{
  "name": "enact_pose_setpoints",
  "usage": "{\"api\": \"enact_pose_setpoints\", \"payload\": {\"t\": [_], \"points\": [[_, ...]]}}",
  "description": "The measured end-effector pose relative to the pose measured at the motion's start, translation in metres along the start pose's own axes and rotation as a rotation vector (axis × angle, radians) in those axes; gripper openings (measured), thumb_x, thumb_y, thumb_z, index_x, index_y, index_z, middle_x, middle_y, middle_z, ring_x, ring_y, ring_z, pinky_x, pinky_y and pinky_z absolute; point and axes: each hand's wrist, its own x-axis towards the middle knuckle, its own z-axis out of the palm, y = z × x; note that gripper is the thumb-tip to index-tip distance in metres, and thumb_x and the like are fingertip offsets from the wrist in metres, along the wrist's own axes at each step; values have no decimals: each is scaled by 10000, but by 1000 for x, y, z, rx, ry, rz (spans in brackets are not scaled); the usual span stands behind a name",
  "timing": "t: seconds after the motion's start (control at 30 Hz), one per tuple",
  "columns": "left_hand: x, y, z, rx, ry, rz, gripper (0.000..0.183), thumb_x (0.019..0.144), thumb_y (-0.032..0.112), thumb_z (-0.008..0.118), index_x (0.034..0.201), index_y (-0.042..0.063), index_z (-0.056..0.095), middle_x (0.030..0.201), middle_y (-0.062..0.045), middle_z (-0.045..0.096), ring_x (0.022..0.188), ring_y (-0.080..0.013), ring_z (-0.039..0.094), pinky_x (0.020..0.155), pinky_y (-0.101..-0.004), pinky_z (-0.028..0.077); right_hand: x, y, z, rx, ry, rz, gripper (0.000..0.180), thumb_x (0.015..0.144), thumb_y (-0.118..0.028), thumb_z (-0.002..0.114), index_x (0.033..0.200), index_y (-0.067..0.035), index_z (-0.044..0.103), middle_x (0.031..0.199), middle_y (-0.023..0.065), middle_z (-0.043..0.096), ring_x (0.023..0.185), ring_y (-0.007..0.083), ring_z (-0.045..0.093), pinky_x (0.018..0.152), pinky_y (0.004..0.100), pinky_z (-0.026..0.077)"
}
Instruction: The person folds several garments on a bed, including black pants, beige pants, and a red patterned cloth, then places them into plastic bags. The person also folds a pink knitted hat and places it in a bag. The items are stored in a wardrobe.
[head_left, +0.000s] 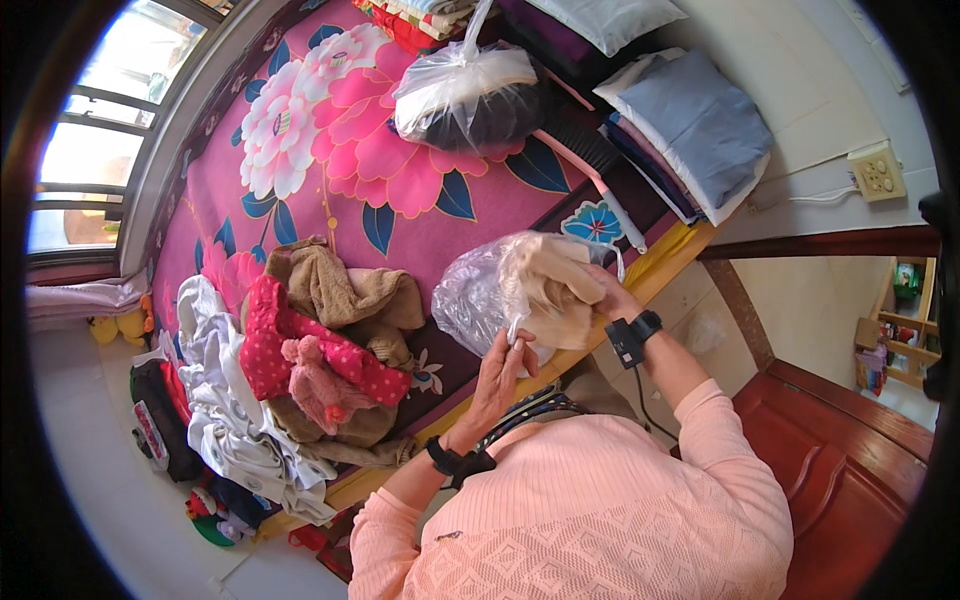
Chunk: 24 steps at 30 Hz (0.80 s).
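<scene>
A clear plastic bag (469, 292) rests near the bed's front edge, its mouth facing right. Folded beige cloth (559, 292) sits at that mouth, partly behind the film. My left hand (504, 367) pinches the bag's rim between thumb and fingers. On the far side of the cloth, my right hand (616, 294) grips its right edge; some of those fingers are hidden behind it. To the left lies a pile of clothes: a brown fleece garment (330, 281), a red polka-dot garment (266, 337) and a pink knitted piece (319, 382).
White curtain-like fabric (225, 405) is heaped at the bed's left side. A tied plastic bag with dark contents (472, 105) stands farther back. Folded bedding (690, 127) is stacked by the wall, near a pink-and-white stick (600, 187). A wooden door (817, 465) is at right.
</scene>
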Motion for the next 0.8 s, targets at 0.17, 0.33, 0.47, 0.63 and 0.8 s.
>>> {"api": "enact_pose_setpoints", "payload": {"t": [0.17,0.33,0.47,0.63,0.8], "points": [[-4,0,4,-405,88,-72,239,1084,179,381,1243,51,507,803,-69,560,777,-164,565,799,-350,495,22,47,11,315,161,15,413,1018,-286,538,1347,-36,529,1260,88,638,1121,211,644,972,392,537],[19,11,-25,-568,212,68,276,1076,171,386,1300,52,494,823,-64,564,782,-166,559,857,-359,489,5,74,43,538,-91,-33,519,994,-381,557,1393,-58,479,1365,96,567,1243,255,554,1073,454,435],[21,5,-32,-793,121,-6,263,1065,198,423,1274,59,502,812,-65,544,798,-186,541,854,-398,480,23,114,50,-57,-196,-362,531,975,-381,589,1399,-86,464,1366,73,547,1222,251,548,1026,411,468],[18,10,-40,-484,252,51,353,1063,255,424,1332,32,479,892,-54,566,877,-192,555,920,-402,456,74,147,27,387,146,113,451,979,-318,621,1376,-135,512,1328,47,584,1228,237,551,997,427,500],[8,31,-60,-534,271,56,446,1050,256,443,1457,86,376,814,-12,531,835,-160,583,990,-440,483,77,144,65,532,203,47,415,1028,-312,514,1375,-88,479,1346,86,570,1217,260,545,1041,462,432]]}}
